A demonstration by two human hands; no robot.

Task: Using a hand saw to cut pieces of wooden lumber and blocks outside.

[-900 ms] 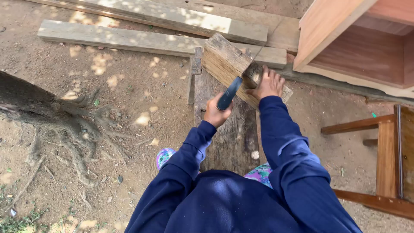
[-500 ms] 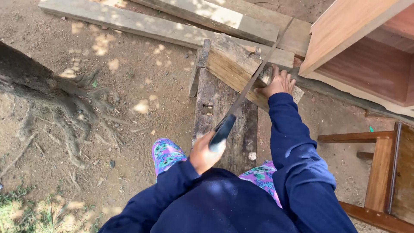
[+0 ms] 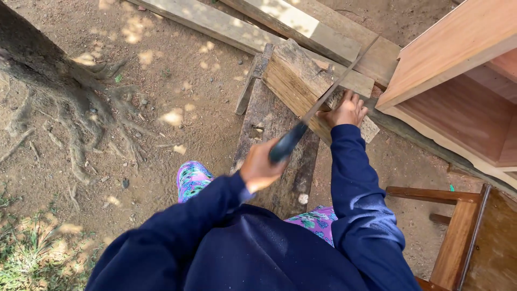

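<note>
The left hand (image 3: 260, 171) has drawn the dark-handled hand saw (image 3: 318, 110) back toward six o'clock, away from the weathered wooden block (image 3: 293, 81); the thin blade now shows at full length, its teeth seemingly still on the cut.

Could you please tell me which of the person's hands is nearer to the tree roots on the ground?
Left. The left hand grips the saw handle, closer to the tree roots; the right hand presses the wooden block, farther away.
</note>
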